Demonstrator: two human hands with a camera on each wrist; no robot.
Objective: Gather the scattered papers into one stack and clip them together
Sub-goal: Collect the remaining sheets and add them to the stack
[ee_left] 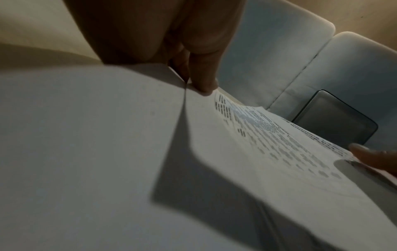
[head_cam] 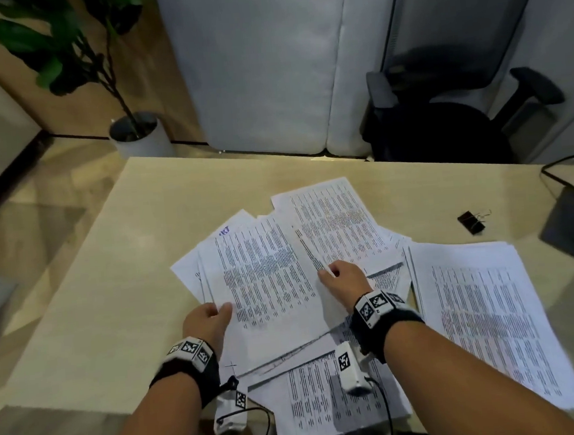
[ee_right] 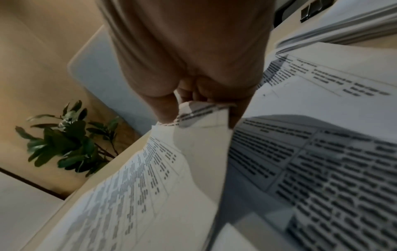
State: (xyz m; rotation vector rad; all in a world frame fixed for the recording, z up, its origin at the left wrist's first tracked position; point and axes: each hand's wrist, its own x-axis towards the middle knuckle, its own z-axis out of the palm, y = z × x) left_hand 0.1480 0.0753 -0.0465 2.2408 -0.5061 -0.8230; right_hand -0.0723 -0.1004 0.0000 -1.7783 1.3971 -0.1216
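wooden desk (head_cam: 117,265): both grips pinch one printed sheet (head_cam: 267,287) (binder clip (head_cam: 471,222) apart).

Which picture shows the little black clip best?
The head view shows the black binder clip best: it lies whole on the table, to the right of the papers, and nothing touches it. The right wrist view shows only a small, dark, blurred shape at the top edge, probably the clip. The left wrist view does not show it.
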